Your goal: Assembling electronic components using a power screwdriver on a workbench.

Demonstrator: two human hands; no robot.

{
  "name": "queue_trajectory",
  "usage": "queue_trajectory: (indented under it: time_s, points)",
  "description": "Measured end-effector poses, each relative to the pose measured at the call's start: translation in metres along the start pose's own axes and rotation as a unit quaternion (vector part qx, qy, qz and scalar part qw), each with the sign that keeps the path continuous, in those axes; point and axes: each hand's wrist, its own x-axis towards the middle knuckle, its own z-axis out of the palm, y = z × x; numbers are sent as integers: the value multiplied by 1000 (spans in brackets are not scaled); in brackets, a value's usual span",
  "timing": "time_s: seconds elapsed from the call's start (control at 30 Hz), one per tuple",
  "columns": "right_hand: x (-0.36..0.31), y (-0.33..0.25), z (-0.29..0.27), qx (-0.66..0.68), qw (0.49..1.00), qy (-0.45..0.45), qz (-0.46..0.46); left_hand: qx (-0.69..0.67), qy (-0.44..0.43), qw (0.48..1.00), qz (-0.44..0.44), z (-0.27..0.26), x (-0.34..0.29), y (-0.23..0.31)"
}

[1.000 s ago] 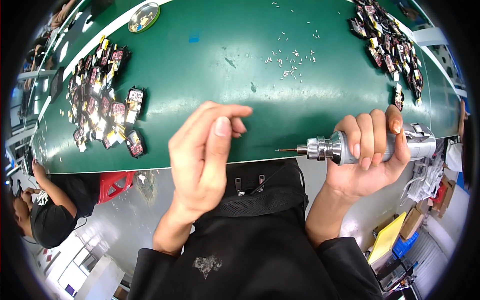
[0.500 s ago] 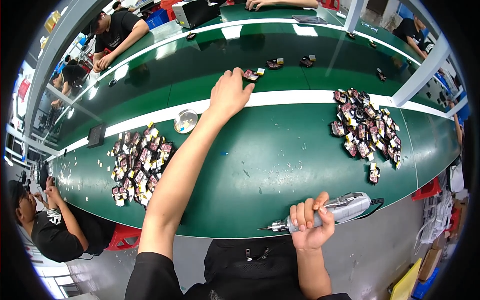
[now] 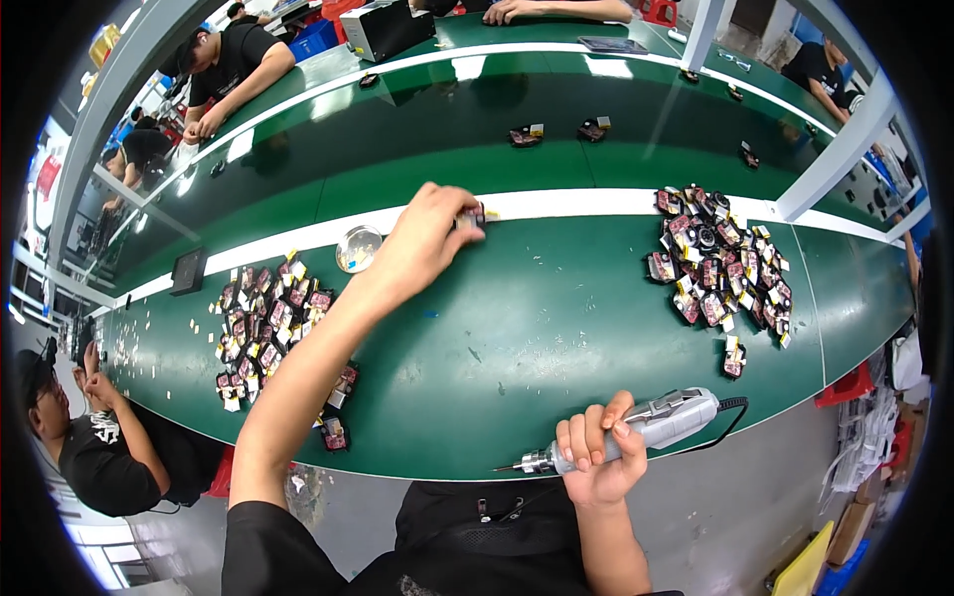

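My left hand (image 3: 427, 236) is above the white strip at the bench's far side. Its fingers close round a small black-and-red electronic part (image 3: 476, 216) with a yellow-and-white tab, partly hidden by them. In my right hand (image 3: 602, 449), near the bench's front edge, is a grey electric screwdriver (image 3: 679, 418). Its thin bit points left and a black cable leaves its rear end. To the left, partly behind my left forearm, lies a pile of similar parts (image 3: 266, 323). Another pile (image 3: 717, 256) is at the right.
A round metal dish (image 3: 359, 248) with tiny pieces stands by my left forearm. A black box (image 3: 189, 271) sits farther left. Beyond the white strip (image 3: 556, 204), similar parts (image 3: 526, 135) lie on the green belt. Grey posts (image 3: 840, 149) frame the bench; people sit around.
My left hand has drawn the part back off the far belt, across the white strip toward me. The right hand keeps its hold on the screwdriver. Parts on the belt appear shifted slightly left.
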Motion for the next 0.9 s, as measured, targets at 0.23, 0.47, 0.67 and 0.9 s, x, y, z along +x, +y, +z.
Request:
queue_trajectory:
  time_s: [0.23,0.47,0.67,0.9]
  points:
    - [-1,-1,6,-15,1000,19,0,-69,-75,995,-12,-14,-136,87]
    - [-24,21,23,-44,996,-17,73,-70,-12,993,-98,-14,-155,102]
    - [-45,44,27,-50,991,-21,125,-42,-10,995,-92,-5,-154,110]
    - [-55,54,35,-157,977,73,125,1,-33,998,51,15,-162,128]
